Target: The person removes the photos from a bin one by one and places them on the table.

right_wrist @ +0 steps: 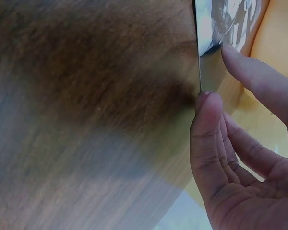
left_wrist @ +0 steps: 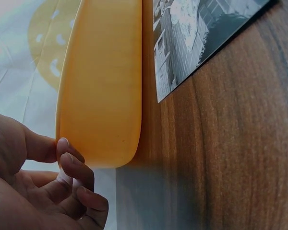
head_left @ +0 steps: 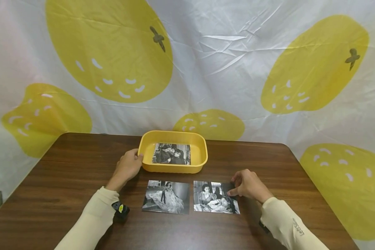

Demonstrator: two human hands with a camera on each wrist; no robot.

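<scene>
My left hand [head_left: 130,164] pinches the rim of a yellow plastic tray [head_left: 172,169] at its left end, thumb and curled fingers meeting at the edge in the left wrist view. Inside the tray lies a black-and-white photo [head_left: 172,154] of people close together. My right hand [head_left: 249,184] holds the right edge of a second photo [head_left: 217,198], which shows a seated figure and one lying down. In the right wrist view the thumb is over this photo's face [right_wrist: 234,19] and a fingertip is at its edge. Left of it lies a third photo [head_left: 167,197] of a figure in a wide gown.
The brown wooden table [head_left: 65,208] carries everything. A white cloth [head_left: 218,86] with big yellow fruit prints hangs right behind the table's back edge, close to the tray. Both forearms come in from the front, a dark wrist device [head_left: 121,210] on the left one.
</scene>
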